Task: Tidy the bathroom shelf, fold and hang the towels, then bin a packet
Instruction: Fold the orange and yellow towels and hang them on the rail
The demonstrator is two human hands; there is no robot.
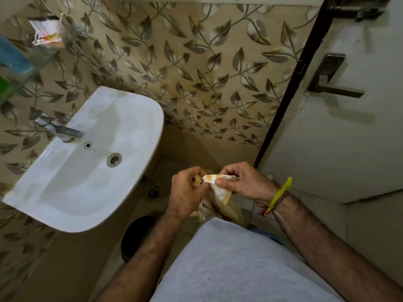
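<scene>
Both hands, left hand (185, 190) and right hand (242, 182), are pinching the towel (220, 192), soft, limp cloth best gripped at its top-edge corners.

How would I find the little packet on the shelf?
Start at the white sink and look up the leafy wall to the glass shelf at top left. The packet sits at its far end: white, crumpled, with orange print, unlike the blue bottle nearby.
</scene>
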